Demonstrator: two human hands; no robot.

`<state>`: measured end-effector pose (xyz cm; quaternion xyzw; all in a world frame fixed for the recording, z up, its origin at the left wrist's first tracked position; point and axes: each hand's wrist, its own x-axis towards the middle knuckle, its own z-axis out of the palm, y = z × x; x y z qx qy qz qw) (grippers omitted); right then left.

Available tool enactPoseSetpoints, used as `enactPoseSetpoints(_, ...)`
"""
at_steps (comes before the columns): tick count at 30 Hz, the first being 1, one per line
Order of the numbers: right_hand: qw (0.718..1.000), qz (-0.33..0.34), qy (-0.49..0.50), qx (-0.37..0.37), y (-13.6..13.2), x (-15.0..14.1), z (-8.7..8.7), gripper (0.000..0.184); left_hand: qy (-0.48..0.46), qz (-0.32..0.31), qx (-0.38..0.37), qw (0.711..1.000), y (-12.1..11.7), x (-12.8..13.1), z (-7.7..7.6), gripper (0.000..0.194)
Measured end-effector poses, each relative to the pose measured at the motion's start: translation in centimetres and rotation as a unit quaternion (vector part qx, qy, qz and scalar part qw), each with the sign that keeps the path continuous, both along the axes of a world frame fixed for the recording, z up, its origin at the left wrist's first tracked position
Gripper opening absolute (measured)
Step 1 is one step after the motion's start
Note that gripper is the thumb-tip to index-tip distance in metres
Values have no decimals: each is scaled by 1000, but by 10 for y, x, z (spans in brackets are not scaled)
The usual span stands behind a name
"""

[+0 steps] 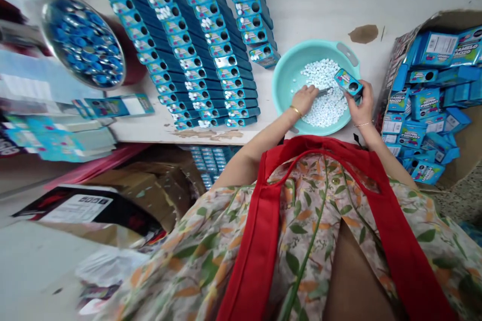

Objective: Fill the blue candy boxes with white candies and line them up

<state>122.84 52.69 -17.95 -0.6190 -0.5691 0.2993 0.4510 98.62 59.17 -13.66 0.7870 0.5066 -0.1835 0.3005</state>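
Observation:
A mint-green plastic bowl point(279, 85) holds a heap of small white candy pellets point(327, 110). Over the pellets, my left hand point(304, 100) is closed around a small grey metal scoop point(323, 92); its far end is partly lost among the pellets. At the bowl's right rim my right hand point(360, 106) grips a small blue candy box point(348, 82), tilted, with a dark round hole in its top face. The box hangs above the right side of the bowl, close to the scoop's tip. What is inside it is hidden.
Rows of upright blue boxes point(211, 51) stand left of the bowl, some topped with white pellets. A cardboard carton point(396, 55) of loose blue boxes is at the right. Farther left are a metal pot point(48, 45) of blue-wrapped pieces and stacked flat cartons point(60, 138).

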Motion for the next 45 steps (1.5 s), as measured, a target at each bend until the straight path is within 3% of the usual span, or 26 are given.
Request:
enactPoseSetpoints(4,1000,-15,-2,1,3,1,-3,55,-111,3,-74,991,-34,10,-16,34)
enactPoseSetpoints(7,1000,-18,2,-16,5,3,-8,56,-192,35,-112,974,-41,-3,-12,29)
enactPoseSetpoints(9,1000,-16,4,-24,5,6,-11,60,-234,49,-111,965,-36,-18,-1,28)
enactPoseSetpoints(12,1000,-12,-2,-17,2,6,-10,62,-275,34,-75,958,-23,-43,31,29)
enactPoseSetpoints(16,999,27,-22,-19,-3,-3,-3,51,-257,-20,-18,966,-3,-61,92,29)
enactPoseSetpoints(21,996,82,-29,3,-9,-23,0,41,-103,-80,51,990,9,-31,157,27)
enactPoseSetpoints(26,995,97,-15,17,-11,-44,-2,43,33,-113,106,987,-9,18,194,34)
enactPoseSetpoints(30,996,89,21,4,-9,-52,3,36,20,-118,135,984,-12,5,214,28)
enactPoseSetpoints(32,995,90,35,-12,-7,-53,8,39,10,-101,135,986,-3,-17,216,20)
enactPoseSetpoints(34,994,98,48,-22,-6,-55,14,43,-11,-83,126,989,7,-37,208,24)
enactPoseSetpoints(38,989,127,69,-36,-3,-75,23,53,-97,-94,97,986,16,-53,164,55)
enactPoseSetpoints(41,981,171,74,-55,-1,-94,32,61,-129,-103,72,984,13,-61,134,45)
enactPoseSetpoints(43,978,189,57,-61,1,-93,42,66,-132,-70,80,986,13,-75,127,37)
enactPoseSetpoints(45,985,163,28,-54,2,-70,52,69,-129,-4,117,985,17,-98,127,35)
